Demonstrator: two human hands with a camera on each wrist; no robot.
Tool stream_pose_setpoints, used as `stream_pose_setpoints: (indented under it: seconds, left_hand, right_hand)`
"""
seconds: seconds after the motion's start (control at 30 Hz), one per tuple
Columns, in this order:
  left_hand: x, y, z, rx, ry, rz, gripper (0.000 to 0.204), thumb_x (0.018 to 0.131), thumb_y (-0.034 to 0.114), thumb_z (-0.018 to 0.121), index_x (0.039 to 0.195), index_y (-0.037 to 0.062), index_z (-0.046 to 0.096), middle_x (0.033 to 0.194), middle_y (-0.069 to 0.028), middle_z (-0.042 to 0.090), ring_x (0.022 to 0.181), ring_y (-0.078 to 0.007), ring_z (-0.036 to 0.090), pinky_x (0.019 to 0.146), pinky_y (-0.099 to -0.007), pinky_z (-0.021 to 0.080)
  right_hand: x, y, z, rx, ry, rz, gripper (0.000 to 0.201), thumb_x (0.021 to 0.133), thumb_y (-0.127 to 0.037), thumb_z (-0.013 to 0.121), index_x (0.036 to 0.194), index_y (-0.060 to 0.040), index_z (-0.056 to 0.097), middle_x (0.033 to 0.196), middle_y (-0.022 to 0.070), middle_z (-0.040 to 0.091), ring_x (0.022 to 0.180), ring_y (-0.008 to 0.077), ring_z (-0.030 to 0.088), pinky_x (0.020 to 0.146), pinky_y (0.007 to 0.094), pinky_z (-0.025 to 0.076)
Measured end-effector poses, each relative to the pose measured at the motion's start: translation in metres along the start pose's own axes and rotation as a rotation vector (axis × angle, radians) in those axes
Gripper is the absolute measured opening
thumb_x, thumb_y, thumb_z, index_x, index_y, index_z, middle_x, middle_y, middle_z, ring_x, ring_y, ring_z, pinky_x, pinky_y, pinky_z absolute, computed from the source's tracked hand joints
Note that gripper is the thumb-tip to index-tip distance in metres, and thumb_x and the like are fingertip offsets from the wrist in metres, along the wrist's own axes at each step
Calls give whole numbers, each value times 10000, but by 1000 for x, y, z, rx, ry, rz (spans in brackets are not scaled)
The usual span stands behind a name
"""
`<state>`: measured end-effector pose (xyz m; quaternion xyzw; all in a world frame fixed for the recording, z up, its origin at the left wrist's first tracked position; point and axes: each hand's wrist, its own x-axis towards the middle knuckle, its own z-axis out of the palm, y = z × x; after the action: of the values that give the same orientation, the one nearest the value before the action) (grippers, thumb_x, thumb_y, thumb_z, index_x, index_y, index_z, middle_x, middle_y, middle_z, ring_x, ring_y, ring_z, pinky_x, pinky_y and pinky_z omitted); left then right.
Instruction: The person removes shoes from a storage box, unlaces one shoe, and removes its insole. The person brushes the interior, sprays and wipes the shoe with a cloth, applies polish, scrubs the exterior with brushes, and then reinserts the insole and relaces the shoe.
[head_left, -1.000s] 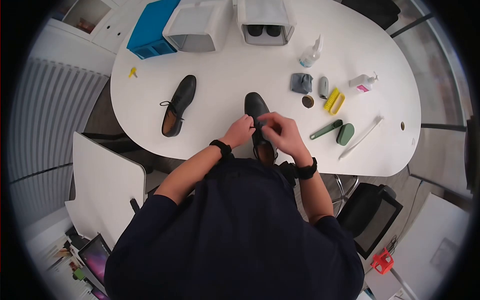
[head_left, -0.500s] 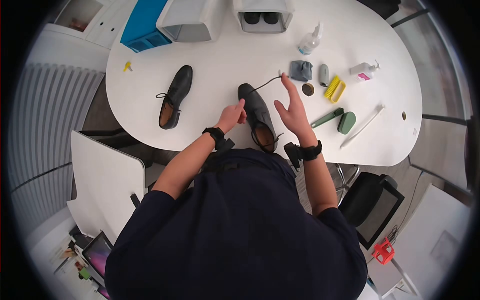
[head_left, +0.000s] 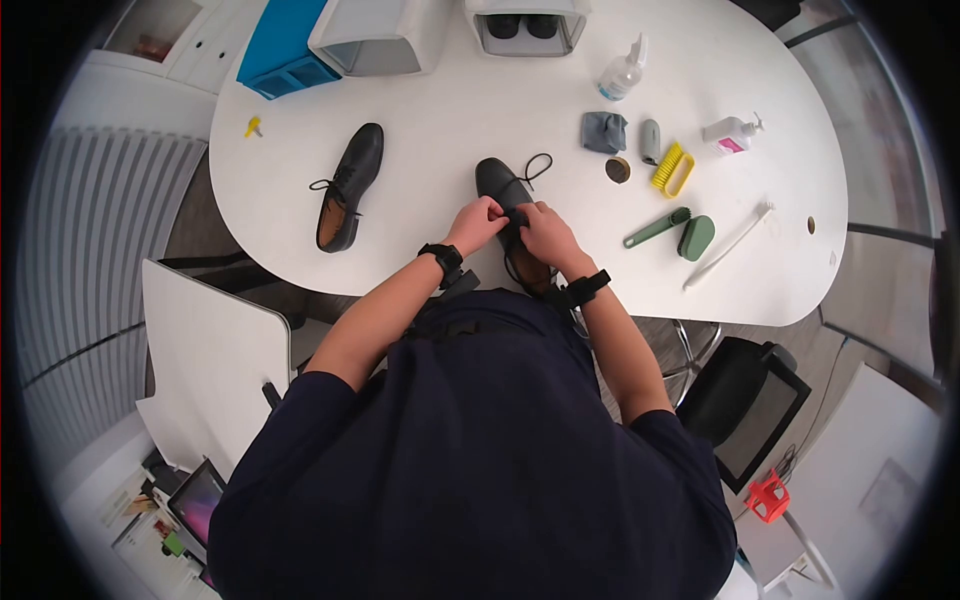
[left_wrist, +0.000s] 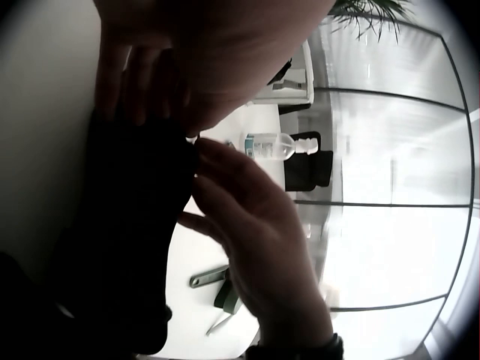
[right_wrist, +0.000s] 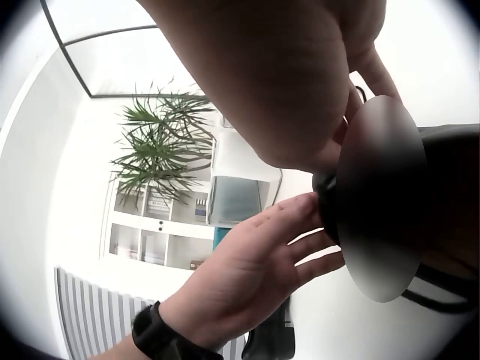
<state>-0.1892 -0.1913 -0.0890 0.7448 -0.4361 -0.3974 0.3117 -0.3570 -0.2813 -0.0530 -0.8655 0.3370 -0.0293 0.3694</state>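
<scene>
A black leather lace-up shoe (head_left: pixel 491 174) stands on the white table (head_left: pixel 430 130) in front of me, toe pointing away. Its loose shoelace (head_left: pixel 548 161) trails across the toe and curls onto the tabletop at the right. My left hand (head_left: pixel 476 226) pinches at the lacing from the left with bent fingers. From the right, my right hand (head_left: pixel 550 240) does the same, its fingertips close to the left ones. The fingers hide the eyelets. Further left lies the matching shoe (head_left: pixel 350 185), its lace tied in a bow.
Right of the hands lie a grey cloth (head_left: pixel 604 132), a yellow brush (head_left: pixel 673 170), a green handled brush (head_left: pixel 657 228), a green oval brush (head_left: pixel 697 238) and a white long-handled brush (head_left: pixel 728 246). Behind stand a spray bottle (head_left: pixel 622 74), a pump bottle (head_left: pixel 733 133) and shoe boxes (head_left: pixel 375 55).
My right hand swung out to the right, drawing a lace end out, then let it drop and came back to the lacing. My left hand moved off the shoe slightly and returned.
</scene>
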Motion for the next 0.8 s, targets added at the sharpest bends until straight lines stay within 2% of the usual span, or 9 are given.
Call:
stream_pose_setpoints:
  seconds: [0.13,0.23,0.4,0.53,0.6,0.63,0.7,0.73,0.8]
  left_hand:
    - [2,1,-4,79,-31,-3,198,851,196,691,932,31,615,823,-85,664,770,-183,646,676,-315,524]
    - [2,5,-7,91,-43,-3,174,842,191,675,902,39,615,794,-96,661,745,-221,648,677,-337,515]
    - [7,30,-21,385,-84,126,159,812,168,645,879,41,577,810,-110,649,747,-273,634,677,-381,497]
    - [18,46,-23,383,-115,162,159,814,147,634,906,39,562,821,-108,645,770,-265,633,687,-378,494]
    - [20,42,-18,173,-100,179,138,802,129,614,905,56,559,836,-117,629,790,-300,617,686,-402,488]
    - [20,34,-14,175,-101,179,138,802,129,614,905,56,559,836,-117,629,790,-300,617,686,-402,488]
    - [18,19,-8,109,61,145,136,855,114,594,955,30,558,846,-120,640,780,-250,627,704,-354,495]
    - [13,18,-11,111,58,145,136,855,114,594,955,30,558,846,-120,640,780,-250,627,704,-354,495]
    - [1,14,-18,68,79,11,134,865,126,598,951,28,568,843,-107,635,779,-222,621,718,-341,498]
  right_hand:
    - [-4,2,-2,-60,-65,23,447,793,-161,598,1227,-64,553,1153,177,582,1065,359,581,890,429,497]
    - [-16,8,1,-133,-131,114,474,763,-147,606,1221,-48,540,1157,185,581,1069,392,575,881,468,501]
    - [-25,27,10,1,-100,154,500,762,-144,604,1243,-33,526,1162,211,588,1032,408,595,890,467,497]
    - [-27,31,12,60,-137,121,508,764,-144,602,1254,-34,524,1160,210,594,1039,393,596,889,451,499]
    - [-27,29,10,52,-137,157,513,763,-161,612,1254,-39,528,1172,207,592,1044,385,596,890,441,499]
    - [-28,30,11,54,-136,157,513,763,-161,612,1254,-39,528,1172,207,592,1044,385,596,890,441,499]
    - [-29,34,13,81,-92,144,524,748,-149,630,1246,-13,540,1162,209,607,967,328,643,866,399,509]
    - [-29,33,12,84,-91,145,524,748,-149,630,1246,-13,540,1162,209,607,967,328,643,866,399,509]
    - [-31,30,9,116,-87,168,526,745,-156,635,1244,-20,543,1162,202,610,941,316,653,857,390,513]
